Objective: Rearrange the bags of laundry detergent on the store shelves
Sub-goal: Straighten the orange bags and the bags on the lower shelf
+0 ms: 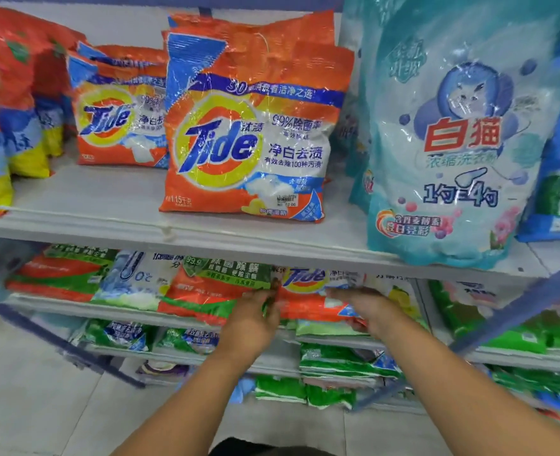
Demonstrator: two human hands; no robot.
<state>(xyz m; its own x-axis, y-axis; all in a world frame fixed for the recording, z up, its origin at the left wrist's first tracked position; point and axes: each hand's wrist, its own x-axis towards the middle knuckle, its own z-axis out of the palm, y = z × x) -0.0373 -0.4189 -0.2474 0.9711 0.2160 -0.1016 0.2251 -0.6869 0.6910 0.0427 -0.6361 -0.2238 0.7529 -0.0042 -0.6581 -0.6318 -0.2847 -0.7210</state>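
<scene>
— White store shelving [84, 209] is filling the view, tier under tier. What is sitting on the top tier?

— An upright orange Tide bag [249, 126] is standing near the centre, with a second Tide bag [117, 116] just beside it at its nine o'clock and set further back. At three o'clock a tall teal bag with a cat logo [443, 143] is leaning out past the shelf edge, and orange-and-yellow bags [5, 110] are crowding the far nine o'clock end.

— And the tier below?

— Detergent bags are lying flat there. At six o'clock from the upright Tide bag, a flat orange Tide bag [308, 291] is resting on that shelf, with an orange-and-green bag [213, 291] touching it at nine o'clock.

— What are the hands doing?

— The left hand [255, 320] is gripping the flat Tide bag's left edge, fingers curled round it. The right hand [367, 307] is lying across the bag's right side; whether it is gripping I cannot tell.

— Lower down?

— Green-and-white bags [338, 360] are stacking up at six o'clock.
</scene>
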